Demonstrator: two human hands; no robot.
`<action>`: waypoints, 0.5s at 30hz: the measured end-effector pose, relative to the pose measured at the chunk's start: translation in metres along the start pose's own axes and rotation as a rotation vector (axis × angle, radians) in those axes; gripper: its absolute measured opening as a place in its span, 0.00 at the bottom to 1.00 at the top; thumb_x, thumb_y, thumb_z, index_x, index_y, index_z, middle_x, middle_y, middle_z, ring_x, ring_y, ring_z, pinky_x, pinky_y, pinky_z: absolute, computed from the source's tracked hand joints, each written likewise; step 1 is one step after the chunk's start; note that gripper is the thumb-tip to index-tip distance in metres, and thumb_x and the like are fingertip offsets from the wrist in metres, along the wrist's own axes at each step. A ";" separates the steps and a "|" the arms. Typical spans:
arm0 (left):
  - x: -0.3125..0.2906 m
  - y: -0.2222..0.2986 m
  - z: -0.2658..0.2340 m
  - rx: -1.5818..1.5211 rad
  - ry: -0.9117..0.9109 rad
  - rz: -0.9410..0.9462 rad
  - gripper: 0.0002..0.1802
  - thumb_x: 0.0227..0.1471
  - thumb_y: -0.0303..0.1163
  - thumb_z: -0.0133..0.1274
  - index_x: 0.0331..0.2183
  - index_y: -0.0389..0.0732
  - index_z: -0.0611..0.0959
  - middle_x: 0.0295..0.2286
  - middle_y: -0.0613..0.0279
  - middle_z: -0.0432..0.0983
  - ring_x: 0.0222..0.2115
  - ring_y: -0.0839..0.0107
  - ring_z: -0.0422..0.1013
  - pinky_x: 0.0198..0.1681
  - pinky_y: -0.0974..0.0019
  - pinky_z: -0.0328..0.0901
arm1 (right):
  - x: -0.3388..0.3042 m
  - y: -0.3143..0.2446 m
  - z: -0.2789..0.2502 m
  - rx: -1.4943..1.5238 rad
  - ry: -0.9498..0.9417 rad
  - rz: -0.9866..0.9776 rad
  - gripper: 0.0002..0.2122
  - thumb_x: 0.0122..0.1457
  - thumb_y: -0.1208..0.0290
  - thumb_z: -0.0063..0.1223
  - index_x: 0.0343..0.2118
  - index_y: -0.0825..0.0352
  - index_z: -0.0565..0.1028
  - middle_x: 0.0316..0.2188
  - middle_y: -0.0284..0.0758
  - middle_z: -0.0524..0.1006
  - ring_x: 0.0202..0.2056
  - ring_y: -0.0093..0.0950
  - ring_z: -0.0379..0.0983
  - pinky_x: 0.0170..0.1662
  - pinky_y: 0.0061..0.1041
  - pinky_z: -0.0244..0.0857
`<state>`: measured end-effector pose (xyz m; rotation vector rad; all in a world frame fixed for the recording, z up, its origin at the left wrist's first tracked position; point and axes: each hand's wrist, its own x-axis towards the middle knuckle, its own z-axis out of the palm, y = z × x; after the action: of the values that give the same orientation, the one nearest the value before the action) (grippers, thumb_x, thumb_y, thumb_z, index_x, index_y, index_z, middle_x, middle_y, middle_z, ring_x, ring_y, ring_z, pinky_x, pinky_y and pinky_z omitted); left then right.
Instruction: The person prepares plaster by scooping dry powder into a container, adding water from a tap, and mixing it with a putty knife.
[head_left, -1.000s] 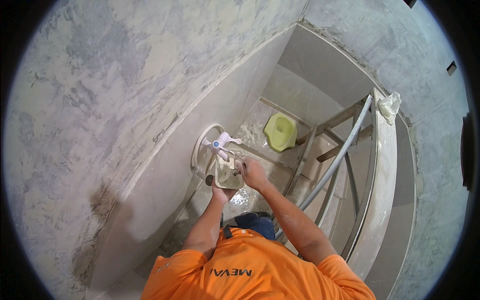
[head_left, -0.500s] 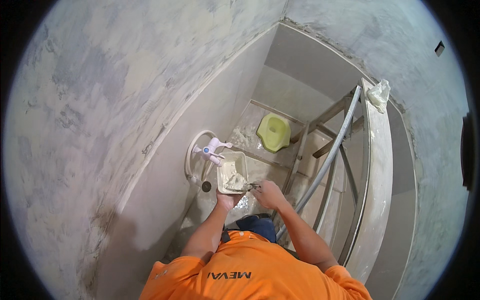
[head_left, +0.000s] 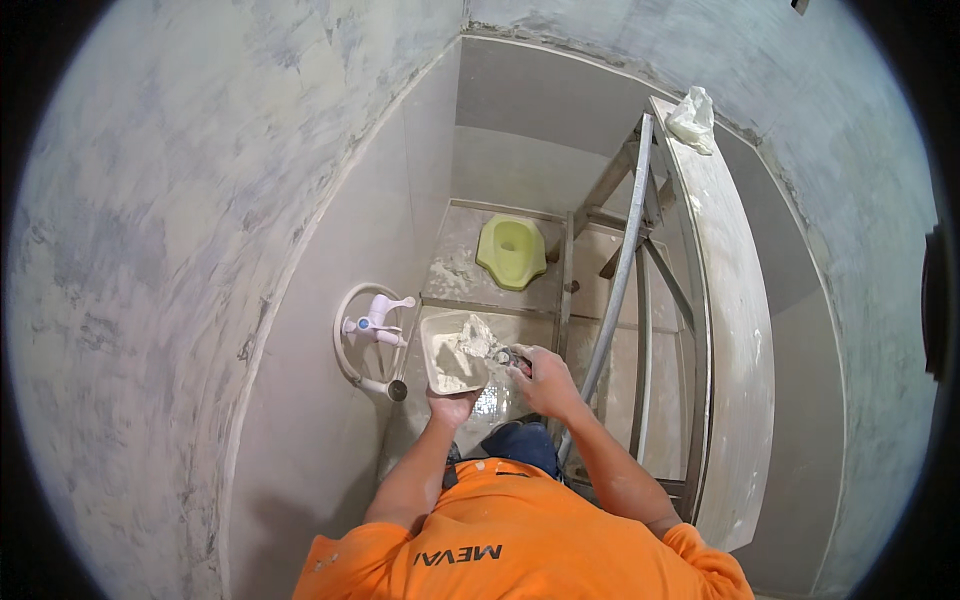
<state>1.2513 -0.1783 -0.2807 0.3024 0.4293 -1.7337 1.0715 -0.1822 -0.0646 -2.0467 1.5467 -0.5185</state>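
Note:
My left hand [head_left: 453, 406] grips a shallow, pale rectangular tub [head_left: 437, 352] from below at its near side. White paste [head_left: 453, 382] lies in the tub. In my right hand [head_left: 548, 385] is a small trowel, its handle inside my closed fingers. The trowel's blade [head_left: 479, 337] is loaded with white paste and held over the tub's right rim. Its exact blade shape is hidden by the paste.
Left of the tub, a pinkish-white tap [head_left: 376, 322] with a looped hose projects from the wall. A yellow-green squat toilet [head_left: 512, 252] is set in the floor ahead. On my right stands a metal frame [head_left: 625, 250] with a long board [head_left: 730, 280] bearing a crumpled plastic bag [head_left: 692, 121].
The trowel has come up from inside the tub to its right rim, carrying paste. The tub is now tilted and slightly further left. My view has shifted too.

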 end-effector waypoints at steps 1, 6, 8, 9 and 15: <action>0.000 -0.004 0.004 0.071 0.011 -0.036 0.28 0.62 0.52 0.40 0.57 0.50 0.77 0.54 0.58 0.76 0.56 0.53 0.71 0.60 0.38 0.63 | -0.001 0.004 0.002 0.002 0.008 0.007 0.14 0.59 0.68 0.58 0.45 0.71 0.78 0.35 0.49 0.78 0.40 0.51 0.75 0.45 0.45 0.69; 0.005 -0.003 0.029 0.215 -0.143 -0.145 0.27 0.63 0.49 0.40 0.54 0.45 0.79 0.49 0.57 0.80 0.50 0.56 0.76 0.56 0.47 0.70 | -0.003 -0.001 0.002 -0.133 0.209 -0.037 0.18 0.58 0.72 0.55 0.53 0.66 0.75 0.39 0.46 0.75 0.39 0.49 0.76 0.43 0.46 0.71; 0.008 0.002 0.041 0.137 -0.258 -0.178 0.28 0.63 0.49 0.37 0.57 0.46 0.77 0.53 0.59 0.77 0.51 0.55 0.75 0.57 0.44 0.68 | -0.005 -0.012 0.000 -0.133 0.214 -0.038 0.19 0.58 0.73 0.55 0.53 0.65 0.75 0.39 0.45 0.75 0.39 0.49 0.76 0.42 0.46 0.71; 0.007 0.002 0.050 0.150 -0.257 -0.187 0.28 0.63 0.49 0.37 0.57 0.46 0.77 0.53 0.59 0.77 0.51 0.55 0.75 0.57 0.44 0.68 | -0.006 -0.017 -0.002 -0.139 0.208 -0.044 0.19 0.57 0.74 0.54 0.54 0.65 0.75 0.39 0.44 0.75 0.38 0.49 0.76 0.41 0.46 0.72; -0.010 0.009 0.090 0.134 -0.224 0.049 0.28 0.62 0.51 0.43 0.56 0.45 0.77 0.51 0.58 0.77 0.50 0.56 0.76 0.53 0.47 0.72 | -0.023 -0.040 -0.004 -0.128 0.062 -0.194 0.16 0.59 0.72 0.56 0.52 0.65 0.77 0.35 0.43 0.77 0.36 0.47 0.77 0.39 0.45 0.73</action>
<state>1.2655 -0.2110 -0.1969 0.2097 0.1422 -1.7286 1.0938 -0.1523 -0.0370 -2.3143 1.4580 -0.5729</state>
